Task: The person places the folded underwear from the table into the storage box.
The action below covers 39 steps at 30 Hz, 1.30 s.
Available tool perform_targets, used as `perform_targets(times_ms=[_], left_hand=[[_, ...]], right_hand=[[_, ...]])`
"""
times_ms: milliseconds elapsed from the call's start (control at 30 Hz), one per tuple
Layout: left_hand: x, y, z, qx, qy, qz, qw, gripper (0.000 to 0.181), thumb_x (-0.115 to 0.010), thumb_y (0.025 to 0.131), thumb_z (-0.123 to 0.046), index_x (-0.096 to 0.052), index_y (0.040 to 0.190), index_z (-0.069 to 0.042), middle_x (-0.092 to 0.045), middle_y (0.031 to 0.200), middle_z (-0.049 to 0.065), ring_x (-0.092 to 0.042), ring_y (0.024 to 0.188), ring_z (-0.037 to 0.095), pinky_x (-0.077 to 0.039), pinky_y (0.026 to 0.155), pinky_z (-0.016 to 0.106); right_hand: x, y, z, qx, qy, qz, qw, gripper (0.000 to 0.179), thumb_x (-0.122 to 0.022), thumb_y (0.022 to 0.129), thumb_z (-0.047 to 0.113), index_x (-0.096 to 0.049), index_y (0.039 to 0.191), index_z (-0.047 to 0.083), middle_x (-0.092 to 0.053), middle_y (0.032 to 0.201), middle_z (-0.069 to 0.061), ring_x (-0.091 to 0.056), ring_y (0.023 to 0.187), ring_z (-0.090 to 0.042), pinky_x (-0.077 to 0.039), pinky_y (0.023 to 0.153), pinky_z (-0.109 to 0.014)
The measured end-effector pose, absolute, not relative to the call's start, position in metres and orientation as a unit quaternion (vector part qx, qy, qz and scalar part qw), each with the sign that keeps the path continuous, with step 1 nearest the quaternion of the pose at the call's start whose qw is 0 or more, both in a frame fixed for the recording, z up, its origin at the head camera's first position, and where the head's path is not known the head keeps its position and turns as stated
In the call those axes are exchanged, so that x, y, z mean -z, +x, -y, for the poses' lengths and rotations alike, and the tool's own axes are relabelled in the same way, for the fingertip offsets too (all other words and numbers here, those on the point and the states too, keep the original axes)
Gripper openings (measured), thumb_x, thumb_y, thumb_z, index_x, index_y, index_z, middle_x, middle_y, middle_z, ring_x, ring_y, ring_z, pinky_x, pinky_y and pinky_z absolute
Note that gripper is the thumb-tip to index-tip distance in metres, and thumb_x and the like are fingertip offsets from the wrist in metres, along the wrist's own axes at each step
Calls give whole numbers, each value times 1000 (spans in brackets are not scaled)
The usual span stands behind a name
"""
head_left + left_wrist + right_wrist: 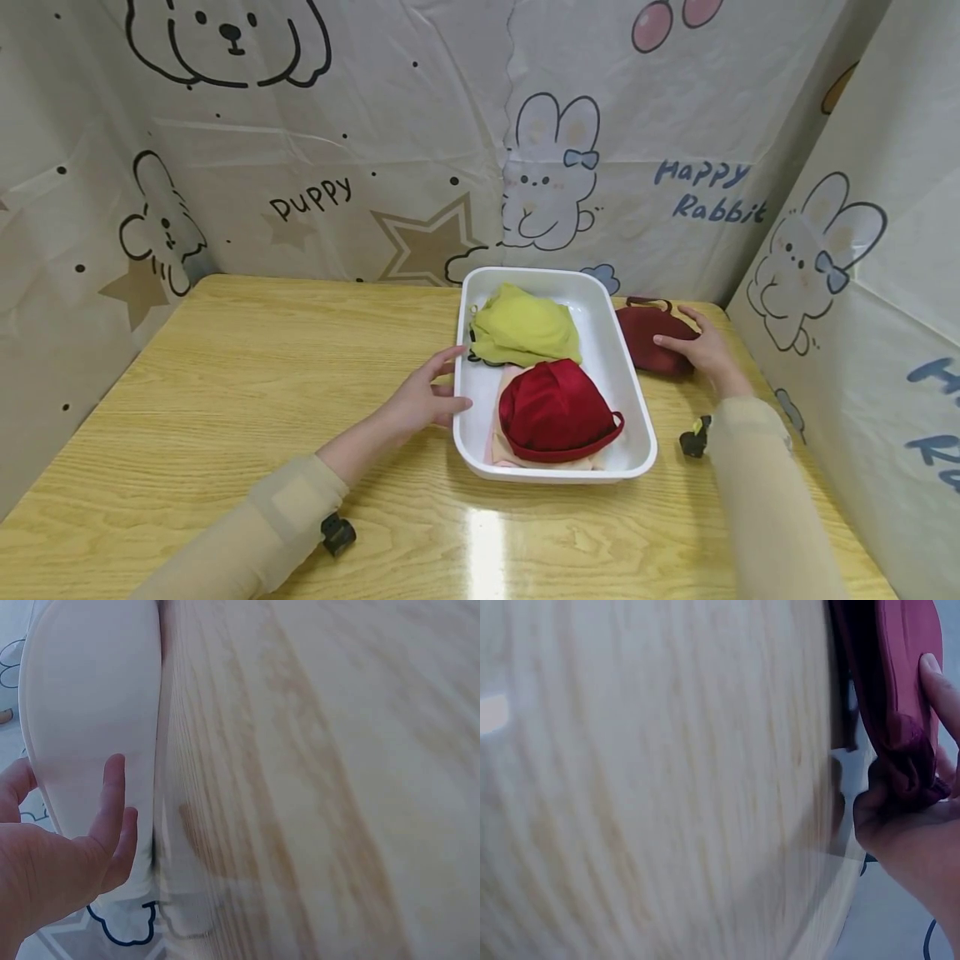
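My left hand (423,396) holds the left rim of a white plastic tray (645,425), the thumb over the rim and other fingers along its outer wall. On the right, my right hand (708,350) grips a dark red cap (648,333), whose strap loop points to the back. In the right wrist view the thumb lies on the cap's upper face and fingers are beneath it. Inside the tray, a bright red cap (555,408) lies at the front over pale pink cloth (498,454). A yellow-green cloth item, probably a cap (525,325), lies behind it.
The wooden table (300,350) bears the tray right of its middle. Printed cloth walls (337,125) enclose the back and both sides. Black devices (337,533) are at both wrists.
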<state>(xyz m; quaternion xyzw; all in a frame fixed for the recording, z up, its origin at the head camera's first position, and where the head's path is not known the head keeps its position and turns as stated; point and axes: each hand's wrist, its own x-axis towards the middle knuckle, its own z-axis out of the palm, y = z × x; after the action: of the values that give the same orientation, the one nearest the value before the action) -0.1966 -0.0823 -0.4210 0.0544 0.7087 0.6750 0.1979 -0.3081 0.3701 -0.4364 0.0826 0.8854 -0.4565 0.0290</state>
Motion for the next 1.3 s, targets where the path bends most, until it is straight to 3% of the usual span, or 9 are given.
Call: perform_targets(times_ms=[300,367,467,567,700,833,933,1133,1300], left_hand=[[421,-198,82,-669,52,-714,199,80,-65,84,4,-28,148,-25,-30,147,16,-55,114,34,-58,70,39],[421,-198,82,-668,51,-715,199,80,-65,84,4,-28,148,-25,-31,147,15,-55,114,34,-58,70,38],[421,-197,83,-668,49,-715,200,80,-66,84,4,-29,148,-26,-31,147,15,-55,114,33,-58,70,38],[422,-197,83,-669,50,-714,200,80,-66,84,4,-29,148,-26,-31,147,15,-55,114,34,-58,70,38],[422,-197,83,-669,49,-715,197,79,-66,83,4,-30,147,-27,-31,147,15,-55,113,33,-58,70,38],[421,-196,82,-673,49,-712,195,80,-65,83,5,-29,148,-26,-31,147,15,-55,114,34,-58,70,38],[421,-197,83,-674,52,-710,196,80,-65,83,5,-28,148,-25,-30,148,16,-54,115,35,-58,70,38],[422,-198,83,-676,56,-707,199,81,-65,84,5,-27,149,-24,-28,149,17,-54,116,36,-58,71,39],[423,-198,83,-678,54,-706,198,81,-65,83,5,-27,149,-24,-29,149,17,-55,115,36,-58,71,39]], right_hand=[[429,-304,-371,462,78,-883,11,92,-74,81,38,-19,152,17,-30,146,-28,-38,125,-39,-45,97,-44],[428,-302,-370,465,77,-882,5,90,-74,81,37,-22,151,17,-31,145,-27,-39,124,-39,-50,88,-33],[425,-300,-370,473,64,-879,-4,85,-73,82,34,-25,150,14,-32,145,-27,-39,123,-38,-47,73,-15],[423,-299,-368,487,58,-871,-11,82,-73,83,31,-28,149,13,-32,145,-25,-38,123,-36,-43,66,-7],[419,-297,-367,487,56,-872,-14,79,-72,83,31,-31,148,13,-31,147,-22,-37,125,-35,-44,74,-13],[415,-297,-368,476,53,-878,-21,77,-72,84,32,-33,147,14,-29,149,-19,-36,127,-34,-44,95,-36],[413,-297,-369,469,57,-881,-23,77,-72,83,35,-34,147,16,-29,150,-19,-35,127,-34,-41,99,-43],[406,-294,-371,469,66,-881,-17,80,-73,82,36,-33,147,17,-29,149,-21,-36,126,-34,-43,76,-14],[399,-293,-373,471,63,-879,-21,78,-72,83,35,-32,148,19,-28,149,-22,-37,124,-34,-43,66,-8]])
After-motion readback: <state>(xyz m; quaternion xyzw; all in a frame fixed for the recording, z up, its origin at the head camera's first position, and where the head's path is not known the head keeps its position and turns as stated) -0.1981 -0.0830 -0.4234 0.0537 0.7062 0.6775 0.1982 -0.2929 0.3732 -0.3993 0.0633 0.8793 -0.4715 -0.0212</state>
